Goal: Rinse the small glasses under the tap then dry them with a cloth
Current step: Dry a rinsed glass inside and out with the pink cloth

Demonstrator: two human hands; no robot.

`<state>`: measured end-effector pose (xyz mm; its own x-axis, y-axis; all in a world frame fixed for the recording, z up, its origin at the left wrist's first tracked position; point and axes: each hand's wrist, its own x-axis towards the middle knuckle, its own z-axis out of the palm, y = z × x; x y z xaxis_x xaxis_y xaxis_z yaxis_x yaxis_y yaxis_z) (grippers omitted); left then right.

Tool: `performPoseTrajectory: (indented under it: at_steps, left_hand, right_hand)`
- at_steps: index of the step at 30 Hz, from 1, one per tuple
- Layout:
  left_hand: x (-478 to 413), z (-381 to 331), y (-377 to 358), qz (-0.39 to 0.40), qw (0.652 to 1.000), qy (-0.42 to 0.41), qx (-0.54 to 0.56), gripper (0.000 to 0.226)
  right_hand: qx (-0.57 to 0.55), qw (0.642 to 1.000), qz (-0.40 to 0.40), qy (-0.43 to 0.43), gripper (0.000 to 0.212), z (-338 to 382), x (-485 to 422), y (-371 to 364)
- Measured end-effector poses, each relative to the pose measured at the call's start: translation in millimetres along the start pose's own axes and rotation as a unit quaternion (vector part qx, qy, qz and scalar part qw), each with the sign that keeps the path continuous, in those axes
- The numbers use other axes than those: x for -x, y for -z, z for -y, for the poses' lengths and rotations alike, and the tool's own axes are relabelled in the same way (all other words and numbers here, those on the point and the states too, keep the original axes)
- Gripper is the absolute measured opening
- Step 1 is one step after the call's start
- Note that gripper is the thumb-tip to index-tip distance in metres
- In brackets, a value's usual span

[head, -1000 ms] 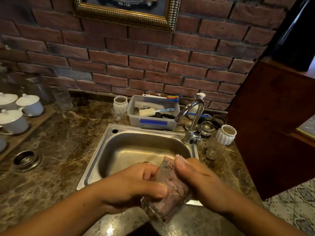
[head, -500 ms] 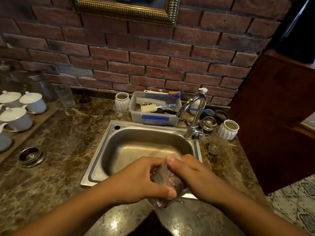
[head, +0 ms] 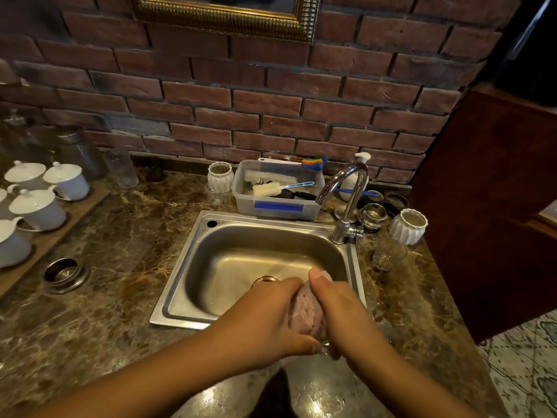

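Over the front right corner of the steel sink (head: pixel 180 297), my left hand (head: pixel 265 321) grips a small clear glass (head: pixel 306 315). A pinkish cloth (head: pixel 324 276) is stuffed inside it and shows through the glass wall. My right hand (head: pixel 340 312) holds the glass from the right, thumb pressing the cloth at the rim. Most of the glass is hidden between the two hands. Another small clear glass (head: pixel 387 254) stands on the counter right of the sink. No water runs from the chrome tap (head: pixel 346 194).
A plastic tub of brushes (head: pixel 277 203) sits behind the sink, with white ribbed cups (head: pixel 408 226) and a soap dispenser (head: pixel 360 164) near the tap. Lidded white cups (head: pixel 39 206) stand on a wooden tray at left. A tall glass (head: pixel 120 168) is by the brick wall.
Both hands and the glass have moved forward over the sink corner. The glass has turned between my hands, and less of it shows now.
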<state>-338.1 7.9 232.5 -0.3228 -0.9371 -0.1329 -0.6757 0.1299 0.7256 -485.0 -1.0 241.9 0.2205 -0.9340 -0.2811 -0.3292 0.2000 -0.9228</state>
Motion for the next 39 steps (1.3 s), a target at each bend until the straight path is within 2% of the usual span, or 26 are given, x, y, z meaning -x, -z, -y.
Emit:
performPoseTrajectory:
  at_steps: [2, 4, 8, 10, 11, 12, 13, 15, 20, 22, 25, 27, 29, 31, 34, 36, 39]
  left_hand:
    - [3, 1, 11, 0.050, 0.991, 0.011, 0.120, 0.059]
    - [4, 9, 17, 0.125, 0.953, 0.033, 0.274, 0.052]
    - [16, 13, 12, 0.261, 0.815, 0.003, 0.517, 0.069]
    - [24, 7, 1, 0.309, 0.701, -0.013, 0.642, 0.078]
    - [27, 3, -2, 0.316, 0.653, -0.023, 0.688, 0.077]
    - [29, 2, -5, 0.317, 0.646, -0.024, 0.694, 0.076]
    - [28, 1, -7, 0.317, 0.656, -0.023, 0.684, 0.075]
    - [25, 3, -8, 0.297, 0.704, -0.013, 0.645, 0.082]
    - [19, 15, 6, 0.239, 0.816, 0.013, 0.525, 0.096]
    - [17, 12, 13, 0.211, 0.852, 0.029, 0.479, 0.089]
    - [16, 4, 15, 0.149, 0.909, 0.043, 0.386, 0.058]
    - [14, -2, 11, 0.092, 0.957, 0.027, 0.275, 0.051]
    - [12, -8, 6, 0.024, 0.995, 0.011, 0.099, 0.062]
    - [10, -9, -2, -0.044, 0.998, -0.012, -0.039, 0.071]
    - [7, 1, -14, -0.091, 0.987, -0.046, -0.125, 0.078]
    - [8, 14, -16, -0.095, 0.987, -0.045, -0.124, 0.080]
    - [16, 32, -13, -0.104, 0.992, -0.033, -0.057, 0.074]
  right_hand:
    - [0.020, 0.997, 0.029, 0.073, 0.059, 4, 6, 7]
    - [0.017, 0.986, 0.072, 0.147, 0.059, 7, 11, 13]
    - [0.011, 0.962, 0.168, 0.213, 0.050, 17, 21, 25]
    - [-0.005, 0.945, 0.226, 0.236, 0.041, 23, 28, 31]
    - [0.005, 0.944, 0.230, 0.238, 0.039, 24, 25, 32]
    - [0.017, 0.946, 0.227, 0.230, 0.036, 26, 24, 32]
    - [0.041, 0.949, 0.217, 0.227, 0.034, 23, 20, 32]
    - [0.074, 0.955, 0.202, 0.204, 0.042, 20, 16, 30]
    - [0.009, 0.959, 0.193, 0.209, 0.048, 20, 20, 36]
    - [0.026, 0.958, 0.179, 0.222, 0.047, 15, 15, 35]
    - [0.064, 0.965, 0.135, 0.214, 0.040, 12, 10, 30]
    - [0.067, 0.973, 0.101, 0.197, 0.040, 7, 6, 27]
    - [0.066, 0.983, 0.060, 0.161, 0.045, 3, 0, 21]
    - [0.050, 0.993, 0.026, 0.102, 0.046, 0, -5, 14]
    - [0.019, 1.000, 0.006, 0.017, 0.043, -6, -12, 3]
    - [0.028, 0.999, 0.014, -0.007, 0.047, -11, -19, -2]
    - [0.036, 0.999, 0.023, -0.012, 0.055, -13, -21, -9]
